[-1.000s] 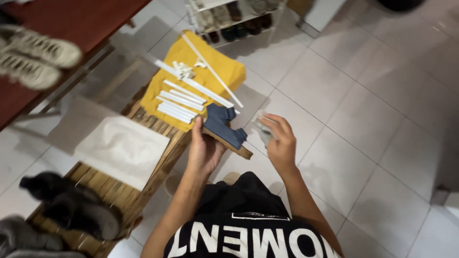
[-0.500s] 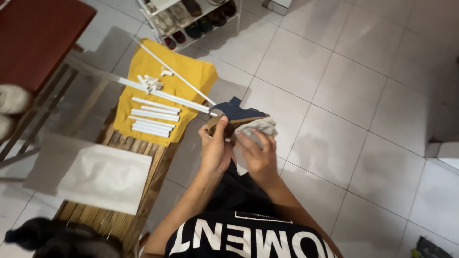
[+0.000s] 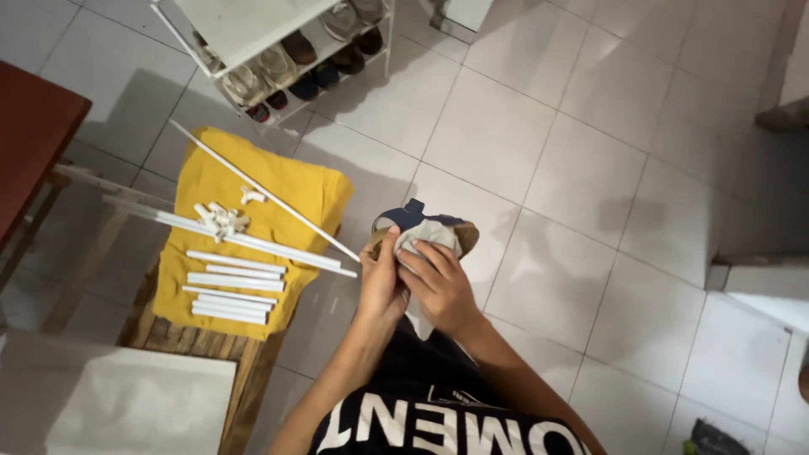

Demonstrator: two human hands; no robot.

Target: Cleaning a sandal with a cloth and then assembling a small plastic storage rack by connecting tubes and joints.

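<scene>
Head view, looking down on a seated person. The left hand is wrapped around the near end of a sandal, fingers closed on its tan sole, holding it in the air above the tiled floor, just in front of the person's lap. The sandal shows dark blue straps on top and a brown sole edge. The right hand presses a grey cloth against the upper side of the sandal, fingers bent over the cloth and clamped on it; the two hands touch each other at the thumbs.

To the left stands a wooden bench of slats. A yellow cloth covers its far end and hangs a little over the edge. On the yellow cloth lie white rods in a row, longer rods running across toward the sandal, and a small heap of white connectors. A white sheet lies on the bench's near end. Beyond the bench, a white shoe rack holds pairs of shoes. A red table shows at the left edge.
</scene>
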